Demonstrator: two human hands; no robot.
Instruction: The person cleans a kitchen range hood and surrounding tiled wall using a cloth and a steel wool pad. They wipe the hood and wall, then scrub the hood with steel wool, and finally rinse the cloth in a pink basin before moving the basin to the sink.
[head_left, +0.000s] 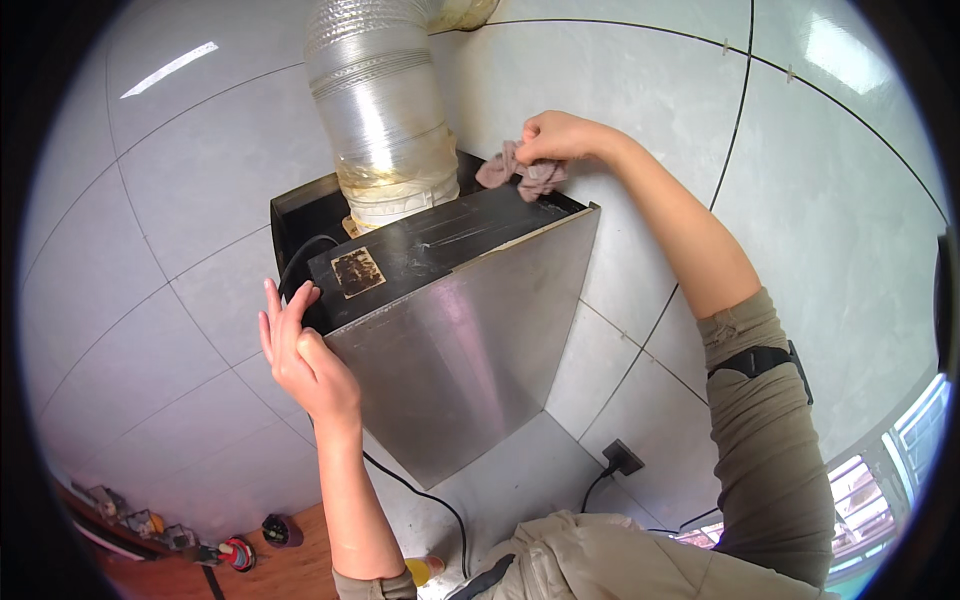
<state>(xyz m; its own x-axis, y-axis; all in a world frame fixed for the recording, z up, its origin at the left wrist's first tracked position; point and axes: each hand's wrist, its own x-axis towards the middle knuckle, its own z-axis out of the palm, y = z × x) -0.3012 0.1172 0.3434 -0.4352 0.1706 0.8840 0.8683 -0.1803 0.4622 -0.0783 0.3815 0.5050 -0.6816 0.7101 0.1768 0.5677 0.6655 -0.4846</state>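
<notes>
A steel-fronted range hood housing (465, 360) stands against the tiled wall, its dark top dusty and streaked. My right hand (562, 137) pinches a crumpled, brownish-pink cloth (498, 169) over the far right end of that top. At the near left corner, my left hand (313, 364) has its fingers apart, with fingertips at the housing's edge; whether they press on it I cannot tell. Between the hands lies a stained, peeling label (358, 272) on the top. A foil exhaust duct (379, 105) rises from a yellowed, taped collar behind it.
A black cord (442, 499) hangs below the housing. On the right wall, a plug sits in a dark socket (623, 457). Pots and small items, including a dark pot (281, 530), stand on a wooden surface (300, 559) at lower left. A window (862, 499) shows at lower right.
</notes>
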